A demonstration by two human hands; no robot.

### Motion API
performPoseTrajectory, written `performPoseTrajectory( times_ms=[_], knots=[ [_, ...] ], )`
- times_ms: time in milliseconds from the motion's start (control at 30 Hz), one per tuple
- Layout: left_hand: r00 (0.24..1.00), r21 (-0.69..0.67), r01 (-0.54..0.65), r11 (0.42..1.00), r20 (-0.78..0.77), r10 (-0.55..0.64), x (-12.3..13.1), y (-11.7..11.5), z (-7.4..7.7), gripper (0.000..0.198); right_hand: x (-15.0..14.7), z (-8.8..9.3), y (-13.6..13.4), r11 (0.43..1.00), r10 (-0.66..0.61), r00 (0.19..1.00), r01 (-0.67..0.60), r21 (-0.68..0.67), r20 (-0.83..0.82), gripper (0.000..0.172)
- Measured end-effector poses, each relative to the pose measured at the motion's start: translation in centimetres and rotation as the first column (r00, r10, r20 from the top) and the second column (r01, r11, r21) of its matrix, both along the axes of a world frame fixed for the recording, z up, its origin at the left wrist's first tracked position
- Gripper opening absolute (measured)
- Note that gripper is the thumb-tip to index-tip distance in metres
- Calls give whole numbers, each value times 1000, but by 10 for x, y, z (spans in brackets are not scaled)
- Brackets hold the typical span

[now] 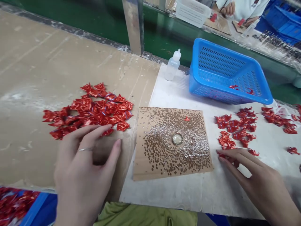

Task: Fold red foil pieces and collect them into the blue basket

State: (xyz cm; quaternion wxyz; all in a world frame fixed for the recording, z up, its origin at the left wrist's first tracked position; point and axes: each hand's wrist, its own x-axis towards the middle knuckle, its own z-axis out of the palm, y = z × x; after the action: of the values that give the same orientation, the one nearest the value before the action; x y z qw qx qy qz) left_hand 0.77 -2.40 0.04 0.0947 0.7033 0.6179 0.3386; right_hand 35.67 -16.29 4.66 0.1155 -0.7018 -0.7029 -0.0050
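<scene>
My left hand (82,175), a ring on one finger, reaches over the near edge of a pile of shiny red moulded pieces (94,110) on the brown tabletop. Its thumb and fingers are apart, with nothing seen between them. On the white sheet at the right, my right hand (261,179) has finger and thumb closed on a small curved red piece (235,162), mostly hidden by the fingers. It touches the near side of a group of similar red pieces (242,122). Between the hands lies a cardboard square (147,174) covered in glossy brown dots, with a round pale disc (177,139) near its middle.
A blue basket (230,94) holding a few red pieces stands behind the right-hand group. Beside it is a clear squeeze bottle (172,66). A blue bin (39,207) of red pieces is at lower left. Across the divider, a person (242,11) works near a white basket (191,12).
</scene>
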Motion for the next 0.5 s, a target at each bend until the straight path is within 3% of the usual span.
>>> performPoseTrajectory(
  times_ms=[133, 333, 500],
  knots=[
    [986, 30, 86, 996, -147, -80, 2, 8, 10, 35, 3, 1, 5, 999, 33, 997, -32, 11, -69, 40],
    [967, 227, 232, 946, -161, -199, -7, 12, 6, 11, 3, 4, 7, 997, -70, 981, 76, 31, -182, 39],
    [981, 189, 183, 965, -100, -166, -7, 6, 4, 11, 3, 7, 5, 987, -148, 946, 157, 9, -287, 35]
  ],
)
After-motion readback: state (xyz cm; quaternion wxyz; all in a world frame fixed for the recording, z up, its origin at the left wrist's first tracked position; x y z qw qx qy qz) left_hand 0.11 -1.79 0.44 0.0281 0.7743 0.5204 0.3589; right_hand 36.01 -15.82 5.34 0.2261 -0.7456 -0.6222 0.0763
